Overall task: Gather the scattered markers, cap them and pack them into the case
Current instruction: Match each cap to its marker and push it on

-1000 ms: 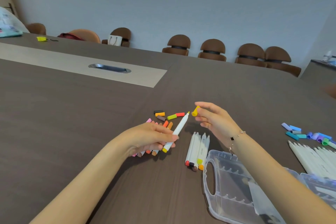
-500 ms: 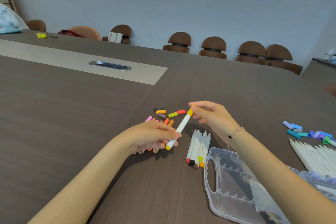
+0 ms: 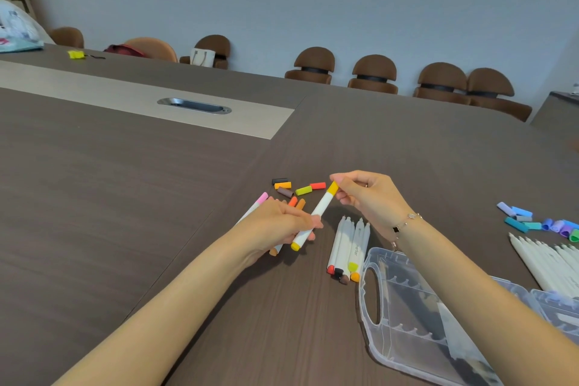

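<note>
Yellow marker (image 3: 314, 218) held slanted above the table (image 3: 125, 229), between both hands.

Gripped round its lower barrel by the left hand (image 3: 279, 226), along with a few other markers; yellow cap (image 3: 332, 188) on its upper end pinched by the right hand (image 3: 369, 197). Four uncapped markers (image 3: 347, 247) lying side by side just beside the open clear case (image 3: 416, 316). Loose caps (image 3: 297, 189) scattered beyond the hands; more white markers (image 3: 548, 263) and blue-toned caps (image 3: 539, 222) far right.
</note>
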`<state>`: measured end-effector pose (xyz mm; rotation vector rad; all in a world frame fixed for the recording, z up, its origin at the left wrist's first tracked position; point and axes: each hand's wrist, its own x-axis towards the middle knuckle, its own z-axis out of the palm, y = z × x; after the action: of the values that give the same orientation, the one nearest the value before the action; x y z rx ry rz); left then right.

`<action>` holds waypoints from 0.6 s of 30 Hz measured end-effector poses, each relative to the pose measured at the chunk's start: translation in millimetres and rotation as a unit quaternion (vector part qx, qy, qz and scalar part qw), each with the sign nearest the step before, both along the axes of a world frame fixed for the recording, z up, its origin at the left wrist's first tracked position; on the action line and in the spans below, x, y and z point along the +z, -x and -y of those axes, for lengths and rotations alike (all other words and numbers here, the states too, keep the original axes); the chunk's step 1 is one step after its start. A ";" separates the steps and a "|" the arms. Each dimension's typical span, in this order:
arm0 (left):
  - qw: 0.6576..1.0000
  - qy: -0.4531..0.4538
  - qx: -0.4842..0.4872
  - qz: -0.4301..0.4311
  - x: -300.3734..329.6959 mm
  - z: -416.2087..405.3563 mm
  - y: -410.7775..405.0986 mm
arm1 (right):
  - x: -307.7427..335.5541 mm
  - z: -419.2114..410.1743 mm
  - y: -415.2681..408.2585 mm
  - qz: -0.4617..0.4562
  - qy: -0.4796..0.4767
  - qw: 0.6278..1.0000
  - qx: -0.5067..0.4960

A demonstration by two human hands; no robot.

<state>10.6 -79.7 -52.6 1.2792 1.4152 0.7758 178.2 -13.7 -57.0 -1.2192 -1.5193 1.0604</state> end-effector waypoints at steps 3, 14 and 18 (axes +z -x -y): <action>1.000 0.003 0.011 -0.009 0.3 0.8 -0.6 | -0.4 -0.1 1.6 0.002 -0.004 1.000 0.004; 0.999 -0.022 0.004 -0.039 -7.5 4.8 -5.9 | 5.9 2.5 7.7 0.021 -0.033 0.999 0.029; 0.993 -0.019 -0.039 -0.112 -3.8 4.3 -1.9 | 11.2 -1.5 15.9 0.079 -0.028 0.993 0.079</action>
<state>12.5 -84.0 -56.4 1.4788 1.5242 0.6230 162.3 -12.3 -45.8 -1.1826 -1.7792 1.0355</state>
